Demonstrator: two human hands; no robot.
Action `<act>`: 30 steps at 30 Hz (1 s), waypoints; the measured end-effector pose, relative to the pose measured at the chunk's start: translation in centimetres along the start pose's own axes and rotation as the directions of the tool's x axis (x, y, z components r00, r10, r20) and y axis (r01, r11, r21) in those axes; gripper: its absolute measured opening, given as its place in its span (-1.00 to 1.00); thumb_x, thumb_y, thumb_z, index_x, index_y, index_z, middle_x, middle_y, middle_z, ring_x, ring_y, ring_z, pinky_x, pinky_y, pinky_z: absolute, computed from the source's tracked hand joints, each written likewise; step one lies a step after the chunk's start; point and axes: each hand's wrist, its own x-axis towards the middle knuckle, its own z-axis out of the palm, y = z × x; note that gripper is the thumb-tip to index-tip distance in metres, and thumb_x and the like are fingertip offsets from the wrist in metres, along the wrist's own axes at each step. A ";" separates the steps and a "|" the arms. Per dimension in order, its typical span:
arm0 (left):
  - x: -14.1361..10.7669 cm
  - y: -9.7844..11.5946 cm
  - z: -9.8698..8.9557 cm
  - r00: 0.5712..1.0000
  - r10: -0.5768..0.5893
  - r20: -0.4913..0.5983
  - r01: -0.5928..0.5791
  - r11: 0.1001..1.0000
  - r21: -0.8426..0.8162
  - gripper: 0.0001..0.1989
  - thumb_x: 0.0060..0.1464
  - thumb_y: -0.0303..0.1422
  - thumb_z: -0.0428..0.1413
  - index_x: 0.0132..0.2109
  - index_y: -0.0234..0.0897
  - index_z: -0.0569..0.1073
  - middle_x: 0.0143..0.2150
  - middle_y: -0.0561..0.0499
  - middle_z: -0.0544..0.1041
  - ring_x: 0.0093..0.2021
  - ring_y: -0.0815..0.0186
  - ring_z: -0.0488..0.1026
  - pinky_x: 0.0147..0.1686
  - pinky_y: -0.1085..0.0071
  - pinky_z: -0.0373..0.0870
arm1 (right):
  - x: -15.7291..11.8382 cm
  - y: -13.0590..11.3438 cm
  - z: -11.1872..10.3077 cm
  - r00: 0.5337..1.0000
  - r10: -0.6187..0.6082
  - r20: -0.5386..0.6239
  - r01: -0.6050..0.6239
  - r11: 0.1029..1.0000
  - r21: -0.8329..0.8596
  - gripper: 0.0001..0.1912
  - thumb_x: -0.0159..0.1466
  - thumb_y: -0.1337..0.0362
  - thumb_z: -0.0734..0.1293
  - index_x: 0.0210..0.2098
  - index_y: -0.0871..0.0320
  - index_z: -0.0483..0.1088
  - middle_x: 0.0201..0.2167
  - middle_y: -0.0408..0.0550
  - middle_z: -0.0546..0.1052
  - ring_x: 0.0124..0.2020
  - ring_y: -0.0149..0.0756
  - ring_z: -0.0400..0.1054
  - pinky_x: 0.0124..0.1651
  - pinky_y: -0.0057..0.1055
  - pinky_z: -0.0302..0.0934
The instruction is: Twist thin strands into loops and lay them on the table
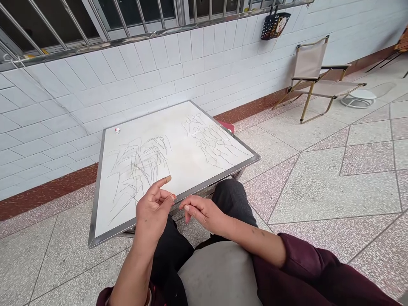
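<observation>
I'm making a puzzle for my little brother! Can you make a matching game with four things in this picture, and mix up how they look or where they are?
Things:
1. looped strands
2. left hand
3. folding chair
4. perforated basket

Clues:
A. hanging high against the tiled wall
B. beige fabric, with gold-coloured legs
C. has a tan cover on one of its fingers
D. lying on the right part of the white tabletop

Right pairs: 1-D, 2-C, 3-B, 4-A
</observation>
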 end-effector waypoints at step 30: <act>0.2 -0.7 -0.4 0.999 -0.047 0.021 0.048 0.997 -0.058 -0.53 -0.07 -0.28 0.24 0.04 -0.20 0.54 -0.49 0.12 0.48 -0.43 0.31 0.41 -0.29 0.37 0.37 | 0.6 0.8 1.3 0.953 0.223 0.205 -0.302 0.722 0.622 -0.65 0.27 -0.02 0.35 -0.32 0.17 0.44 -0.62 -0.27 0.29 -0.55 -0.46 0.12 -0.38 -0.47 0.00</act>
